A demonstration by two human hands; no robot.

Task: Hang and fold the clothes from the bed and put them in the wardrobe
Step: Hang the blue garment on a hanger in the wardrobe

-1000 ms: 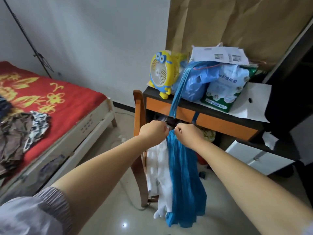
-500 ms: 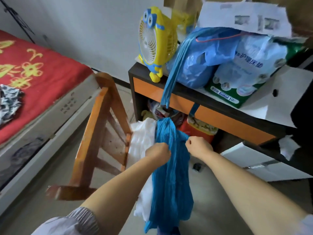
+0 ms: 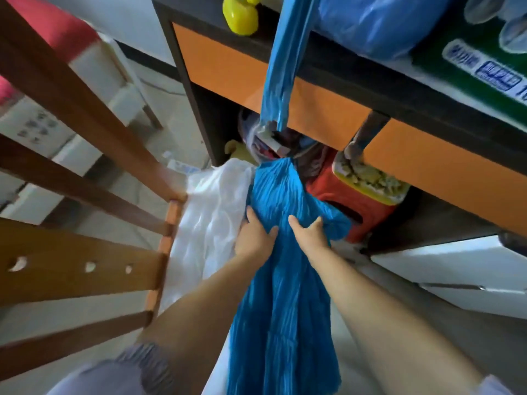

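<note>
A crinkled blue garment (image 3: 282,303) hangs down in the middle of the head view, draped over the edge of a wooden chair (image 3: 85,195). My left hand (image 3: 253,235) grips its upper part from the left, thumb on the cloth. My right hand (image 3: 309,233) pinches the same bunched top from the right. A white garment (image 3: 211,223) lies on the chair right beside the blue one, touching my left hand. The lower hem of the blue garment runs down past my forearms.
A dark desk with orange drawer fronts (image 3: 313,104) stands close ahead, a blue plastic bag strap (image 3: 281,75) hanging over it. A red stool (image 3: 362,206) and clutter sit under it. A white drawer unit (image 3: 456,272) is at right. The red-covered bed (image 3: 60,32) is at upper left.
The view has dropped and moved closer to the chair. Both hands have lowered with the blue garment and shifted from closed fists to a looser grip on its top.
</note>
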